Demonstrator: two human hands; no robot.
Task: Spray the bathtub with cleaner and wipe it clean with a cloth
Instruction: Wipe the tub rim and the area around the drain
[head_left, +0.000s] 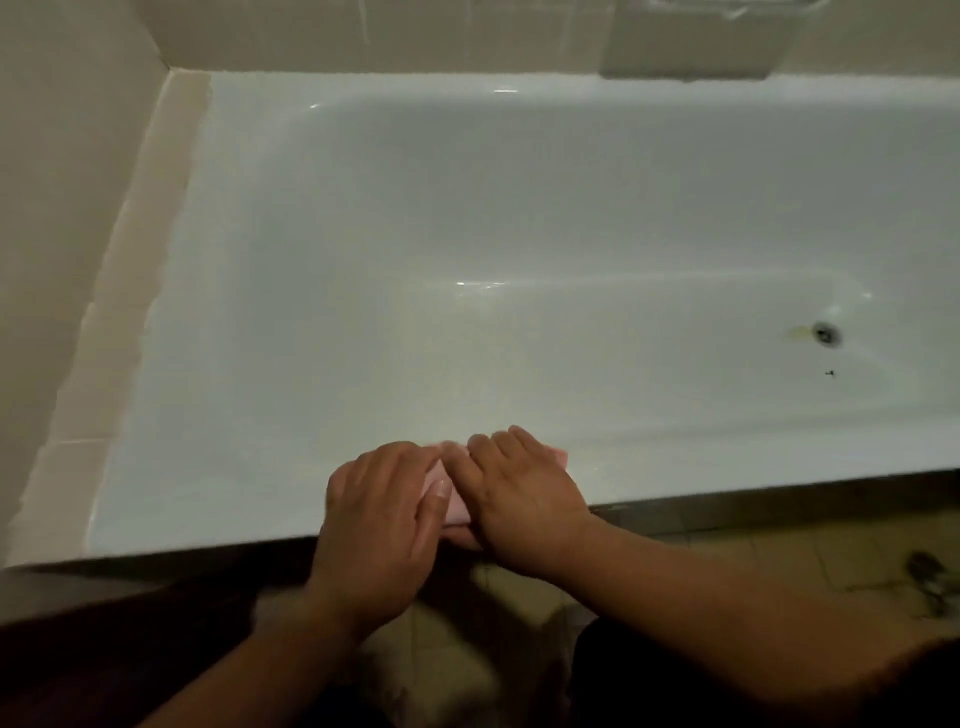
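L hand (375, 519), R hand (519, 493) press cloth (456, 506) on tub rim (208, 525) — drain (826, 332) apart

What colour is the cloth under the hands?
Pale pink: the cloth shows between both hands on the tub rim in the head view.

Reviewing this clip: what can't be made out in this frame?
- Head view: pink cloth is mostly covered by the left hand and right hand. Its folds, and whether the right hand pinches it, are unclear.
- Head view: dark object on the floor is blurred and cut by the right edge.
- Head view: speck near the drain is too small to identify.
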